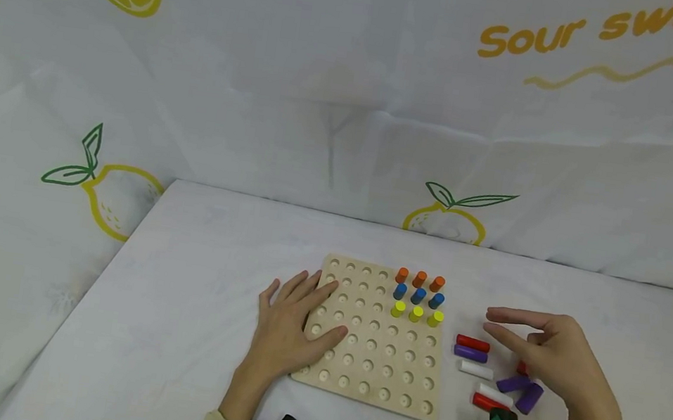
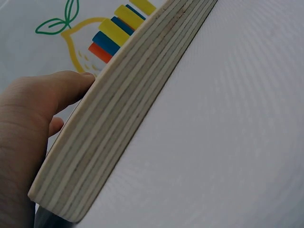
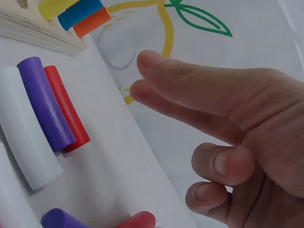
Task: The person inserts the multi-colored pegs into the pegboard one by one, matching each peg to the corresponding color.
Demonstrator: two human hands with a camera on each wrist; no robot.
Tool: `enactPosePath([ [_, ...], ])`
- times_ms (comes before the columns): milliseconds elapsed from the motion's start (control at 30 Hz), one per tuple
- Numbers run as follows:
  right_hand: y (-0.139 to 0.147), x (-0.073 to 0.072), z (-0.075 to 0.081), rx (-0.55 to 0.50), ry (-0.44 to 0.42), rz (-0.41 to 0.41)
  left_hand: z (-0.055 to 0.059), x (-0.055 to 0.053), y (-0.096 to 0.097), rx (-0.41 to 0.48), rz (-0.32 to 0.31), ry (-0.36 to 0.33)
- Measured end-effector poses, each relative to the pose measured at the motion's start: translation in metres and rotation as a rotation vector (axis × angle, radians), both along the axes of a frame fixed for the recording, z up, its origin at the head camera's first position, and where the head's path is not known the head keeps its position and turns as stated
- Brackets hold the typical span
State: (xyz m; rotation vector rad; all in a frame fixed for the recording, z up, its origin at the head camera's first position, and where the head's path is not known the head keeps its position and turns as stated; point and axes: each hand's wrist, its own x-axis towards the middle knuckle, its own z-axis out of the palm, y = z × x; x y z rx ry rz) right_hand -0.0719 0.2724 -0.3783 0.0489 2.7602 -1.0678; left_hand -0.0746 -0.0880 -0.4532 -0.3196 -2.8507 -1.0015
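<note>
My left hand rests on the left edge of a wooden pegboard, its fingers spread. In the left wrist view, the thumb lies along the top edge of the board's layered side. Three orange pegs, three blue pegs and three yellow pegs stand in rows at the board's far right corner. My right hand hovers above the loose pegs with thumb and index finger extended and apart. Nothing is between those fingertips; its other fingers are bent.
Right of the board lie loose pegs: a red peg, a purple peg and a white peg side by side, with several more nearer me. The white-covered table meets a printed cloth backdrop.
</note>
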Motion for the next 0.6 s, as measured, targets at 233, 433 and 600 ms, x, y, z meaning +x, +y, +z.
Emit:
enactPosePath([
  [233, 0.0024, -0.0008, 0.0022, -0.072, -0.237, 0.052, 0.0012, -0.0005, -0.0004, 0.000, 0.002, 0.009],
  [433, -0.0023, -0.0059, -0.0002, -0.053, -0.308, 0.106, 0.0013, -0.0008, -0.0003, 0.002, 0.001, 0.014],
  [600, -0.0065, -0.0077, -0.0035, 0.006, -0.256, 0.124, 0.0012, -0.0010, 0.0000, -0.001, 0.001, 0.018],
])
